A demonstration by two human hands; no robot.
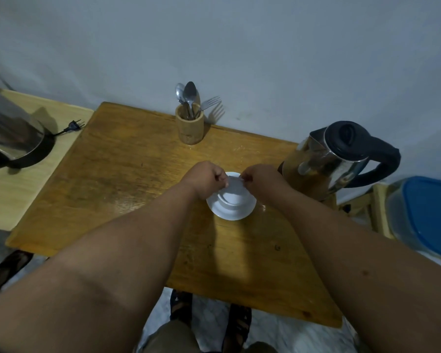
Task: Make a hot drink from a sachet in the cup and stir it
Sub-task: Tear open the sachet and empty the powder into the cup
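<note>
A white cup stands on a white saucer in the middle of the wooden table. Right above the cup, my left hand and my right hand each pinch one end of a small pale sachet. The sachet is stretched between the fingertips of both hands. What the cup holds is hidden. A steel kettle with a black lid and handle stands just right of my right hand.
A wooden holder with spoons and a fork stands at the table's back edge by the wall. A second kettle with an unplugged cord sits on a pale side table at left. A blue-lidded container is at right.
</note>
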